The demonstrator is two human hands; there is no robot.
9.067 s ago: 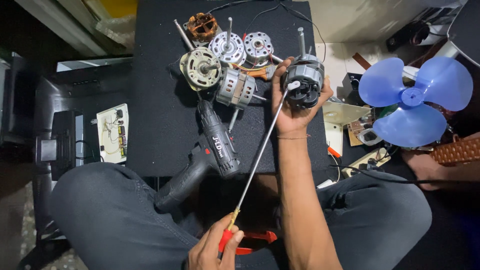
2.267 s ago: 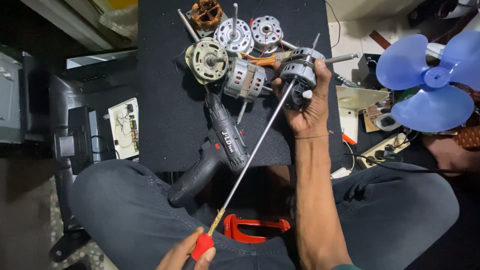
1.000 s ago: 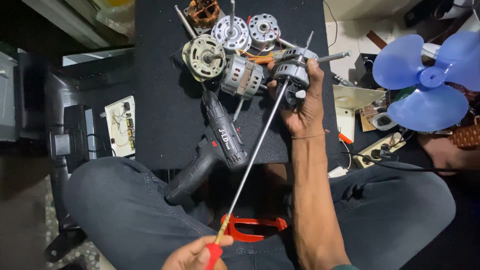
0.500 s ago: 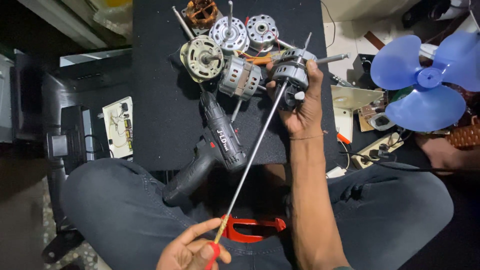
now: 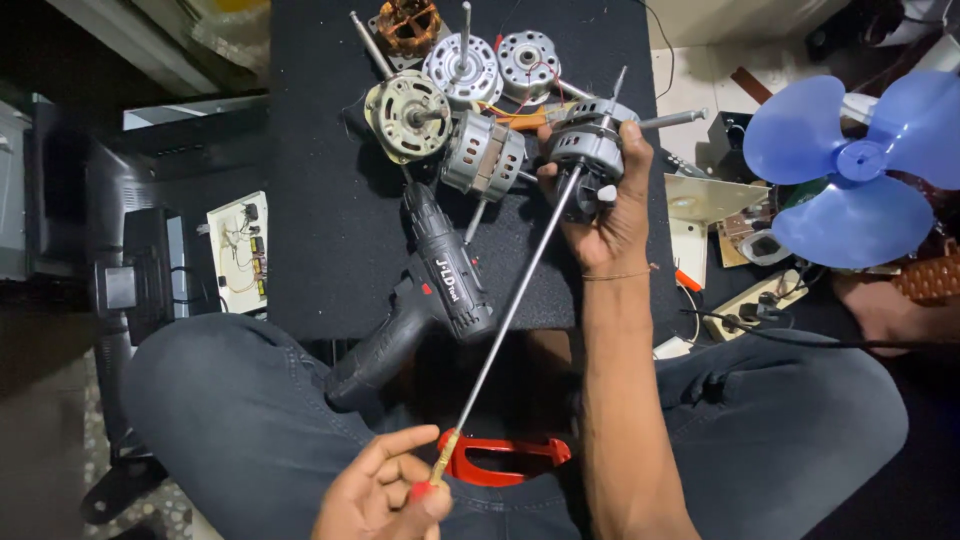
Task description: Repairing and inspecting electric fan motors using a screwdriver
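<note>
the right hand (image 5: 608, 215) is wrapped tight around the small grey metal fan motor (image 5: 583, 155), over the black mat (image 5: 330, 220). the long thin metal screwdriver with a red handle (image 5: 510, 315) runs from the motor down to the left hand (image 5: 385, 492), whose fingers have just slid up and now pinch it near the handle. its tip stays on the motor, so the screw work goes on.

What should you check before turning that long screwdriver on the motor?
1. Right hand grips the motor: ok.
2. Left hand holds the long screwdriver by its handle end: ok.
3. Screwdriver tip sits in a screw: cannot tell, too small.
4. Motor rests on the black mat: cannot tell.
5. Cordless drill lies apart from both hands: ok.
</note>
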